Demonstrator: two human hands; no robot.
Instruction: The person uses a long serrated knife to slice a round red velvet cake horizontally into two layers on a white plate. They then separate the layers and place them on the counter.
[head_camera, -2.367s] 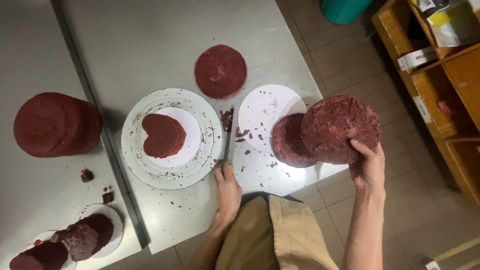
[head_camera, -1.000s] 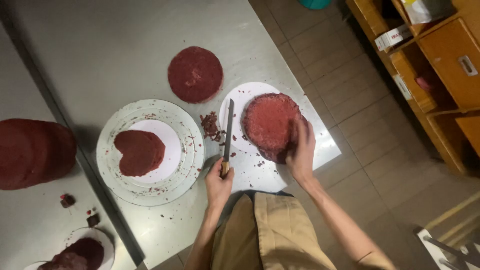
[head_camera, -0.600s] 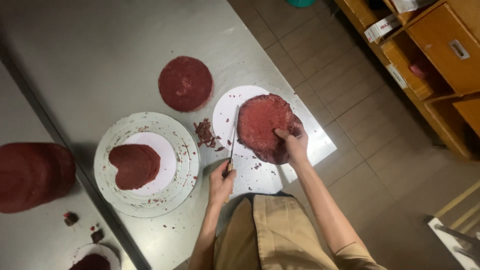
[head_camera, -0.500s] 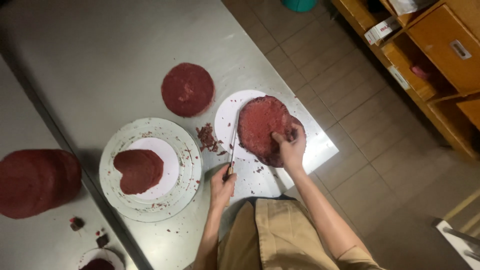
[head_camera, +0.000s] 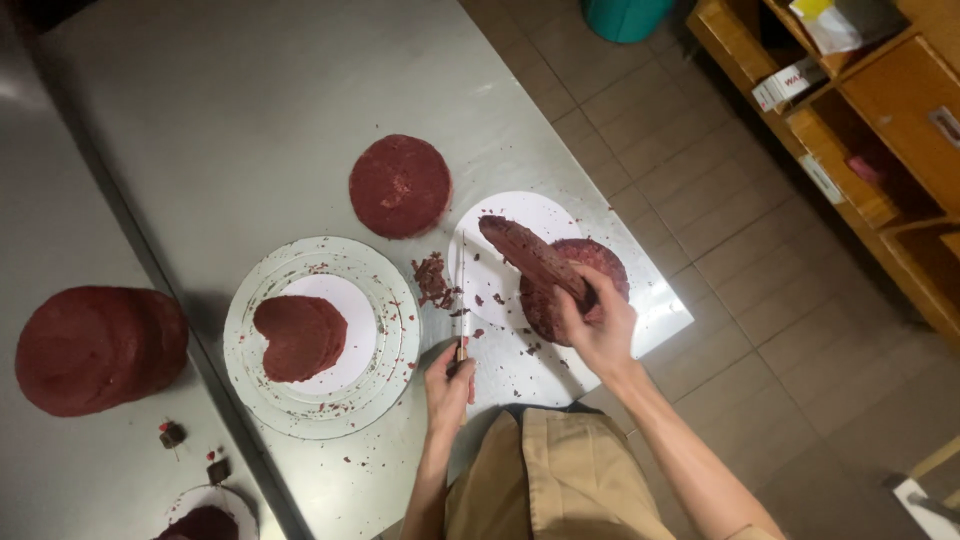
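My right hand (head_camera: 597, 325) is closed around the near edge of a thin red cake layer (head_camera: 532, 260), fingers under and thumb on top, and the layer stands tilted up off the round red cake (head_camera: 590, 270) that sits on the white board (head_camera: 520, 215). My left hand (head_camera: 450, 385) is wrapped around the handle of a knife (head_camera: 461, 300), whose blade lies flat along the board's left side, just beside a heap of red crumbs (head_camera: 433, 280). I judge this slice light but very soft and crumbly: held by one edge it sags under its own weight and could tear where my fingers pinch, so a wider hold with the palm spread beneath its middle would suit it better than a fingertip grip. The cut face looks moist, so it may stick instead of sliding. To the left, a heart-shaped red cake (head_camera: 298, 337) rests on a white disc atop the round turntable (head_camera: 390, 350), another flat red disc (head_camera: 400, 185) lies bare on the steel table (head_camera: 220, 120), and a tall stack of red layers (head_camera: 95, 345) sits well apart at the far left.
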